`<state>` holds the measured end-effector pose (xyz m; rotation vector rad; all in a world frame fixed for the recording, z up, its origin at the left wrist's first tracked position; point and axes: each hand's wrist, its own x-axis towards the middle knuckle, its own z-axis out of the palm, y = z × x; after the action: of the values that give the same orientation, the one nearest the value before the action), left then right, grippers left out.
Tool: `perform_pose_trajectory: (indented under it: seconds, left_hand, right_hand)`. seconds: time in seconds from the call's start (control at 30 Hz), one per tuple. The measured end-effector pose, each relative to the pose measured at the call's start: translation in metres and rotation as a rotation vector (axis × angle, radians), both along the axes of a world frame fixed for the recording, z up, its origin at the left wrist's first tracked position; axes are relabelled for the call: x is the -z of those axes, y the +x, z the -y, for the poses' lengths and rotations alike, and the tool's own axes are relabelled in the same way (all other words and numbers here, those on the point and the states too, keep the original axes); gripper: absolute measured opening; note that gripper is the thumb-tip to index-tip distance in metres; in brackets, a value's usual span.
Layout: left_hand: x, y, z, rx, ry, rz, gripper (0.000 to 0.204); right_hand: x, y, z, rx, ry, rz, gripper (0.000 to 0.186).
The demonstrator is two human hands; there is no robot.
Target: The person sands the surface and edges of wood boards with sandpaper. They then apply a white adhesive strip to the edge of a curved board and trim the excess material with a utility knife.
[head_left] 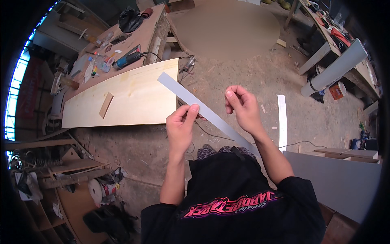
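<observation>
My left hand [181, 127] pinches a long, thin grey strip [219, 125] between thumb and fingers. The strip slants from above the pale board at its upper left down to the right, where its lower end passes behind my right forearm. My right hand [243, 106] is raised to the right of the strip and apart from it. Its fingers are curled and the thumb presses against the index finger; whatever may be between them is too small to make out. Left of my left hand lies the pale wooden board [142, 91], with a small brown wooden block [106, 105] on it.
A worktable [122, 42] at the upper left bears a blue power tool [128, 59], bottles and a black bag. A white strip [282, 122] lies on the floor. Grey cabinet panels [333, 175] stand at lower right, shelving [53, 195] at lower left. A cable crosses the floor.
</observation>
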<state>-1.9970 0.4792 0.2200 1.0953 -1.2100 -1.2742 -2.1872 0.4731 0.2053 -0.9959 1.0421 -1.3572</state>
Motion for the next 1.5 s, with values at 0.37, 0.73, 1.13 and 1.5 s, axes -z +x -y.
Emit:
perform_pose_trajectory:
  seconds: [0.37, 0.73, 1.13, 1.5]
  left_hand:
    - [0.006, 0.025, 0.026, 0.070, -0.017, 0.066, 0.026]
    - [0.004, 0.078, 0.078, -0.092, -0.051, -0.092, 0.026]
    - [0.005, 0.086, 0.136, -0.253, -0.020, 0.221, 0.025]
    - [0.067, -0.052, 0.217, -0.017, -0.097, 0.811, 0.014]
  right_hand:
    - [-0.031, 0.014, 0.033, -0.346, -0.151, -0.602, 0.017]
    - [-0.014, 0.018, 0.100, 0.064, -0.007, -0.032, 0.025]
    - [-0.016, -0.001, 0.197, 0.051, -0.127, -0.087, 0.031]
    - [0.054, 0.018, 0.300, -0.300, 0.223, 0.377, 0.048]
